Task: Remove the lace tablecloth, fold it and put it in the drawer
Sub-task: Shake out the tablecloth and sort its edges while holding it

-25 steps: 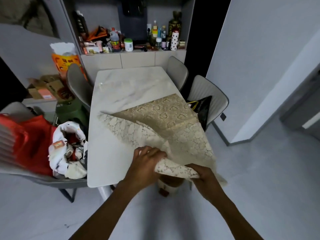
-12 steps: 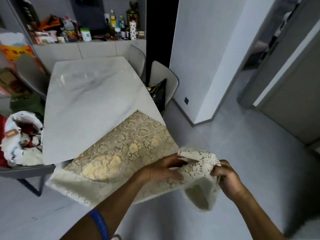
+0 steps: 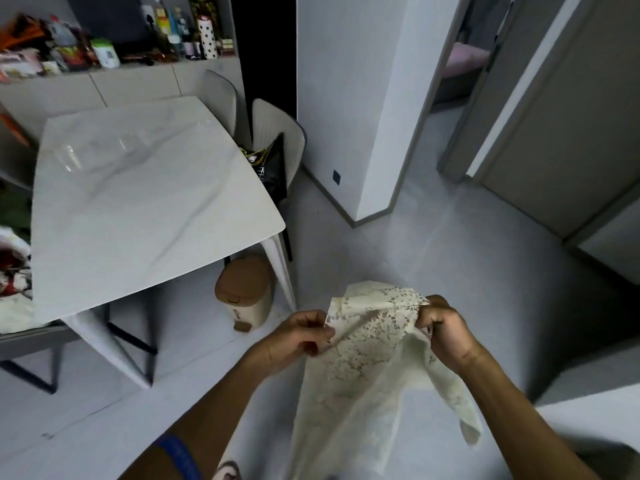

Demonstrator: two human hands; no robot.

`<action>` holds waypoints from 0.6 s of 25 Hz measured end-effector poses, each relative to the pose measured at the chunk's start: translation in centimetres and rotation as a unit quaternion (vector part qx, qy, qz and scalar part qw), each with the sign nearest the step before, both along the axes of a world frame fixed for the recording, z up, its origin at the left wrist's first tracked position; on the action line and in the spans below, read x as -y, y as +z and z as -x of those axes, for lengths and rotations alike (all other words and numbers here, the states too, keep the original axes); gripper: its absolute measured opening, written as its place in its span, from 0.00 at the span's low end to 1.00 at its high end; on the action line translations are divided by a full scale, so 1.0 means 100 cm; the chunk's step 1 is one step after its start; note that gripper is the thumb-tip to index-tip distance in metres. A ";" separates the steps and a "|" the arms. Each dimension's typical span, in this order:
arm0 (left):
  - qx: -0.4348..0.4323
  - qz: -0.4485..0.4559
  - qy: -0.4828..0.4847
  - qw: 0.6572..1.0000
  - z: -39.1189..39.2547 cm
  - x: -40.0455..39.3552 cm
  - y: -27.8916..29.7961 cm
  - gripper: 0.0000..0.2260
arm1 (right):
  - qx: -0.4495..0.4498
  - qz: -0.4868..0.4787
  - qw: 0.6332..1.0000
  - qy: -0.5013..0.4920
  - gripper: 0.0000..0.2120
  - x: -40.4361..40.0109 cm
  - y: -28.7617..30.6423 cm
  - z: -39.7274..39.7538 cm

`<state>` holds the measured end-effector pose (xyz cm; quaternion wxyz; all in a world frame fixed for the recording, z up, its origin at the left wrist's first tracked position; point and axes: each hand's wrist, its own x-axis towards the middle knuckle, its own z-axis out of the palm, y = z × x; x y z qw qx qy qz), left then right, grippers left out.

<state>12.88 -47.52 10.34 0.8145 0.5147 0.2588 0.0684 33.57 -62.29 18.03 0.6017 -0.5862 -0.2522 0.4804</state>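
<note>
The cream lace tablecloth (image 3: 360,375) hangs in the air in front of me, off the table, draping down toward the floor. My left hand (image 3: 298,336) pinches its upper left edge. My right hand (image 3: 445,332) grips the upper right edge, fingers curled round the fabric. The cloth is stretched a little between both hands. The white marble table (image 3: 138,202) stands bare to the left. No drawer is in view.
A small beige bin with a brown lid (image 3: 246,292) stands under the table's near corner. Grey chairs (image 3: 277,143) line the table's right side, one with a black bag. A cluttered counter (image 3: 104,46) runs at the back. A wall corner (image 3: 374,209) and doorways lie to the right.
The tablecloth has been pulled fully off the table and now hangs between my hands. My view has swung right, away from the table.
</note>
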 end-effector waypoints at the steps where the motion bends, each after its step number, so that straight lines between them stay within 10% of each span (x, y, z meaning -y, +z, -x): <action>1: -0.013 0.003 -0.026 1.000 0.003 -0.001 0.002 0.13 | 0.006 0.008 1.000 -0.003 0.21 0.002 0.001 0.000; 15: 0.058 -0.356 0.069 0.930 -0.030 0.022 0.005 0.12 | -0.164 0.025 0.986 -0.030 0.04 0.006 0.008 -0.015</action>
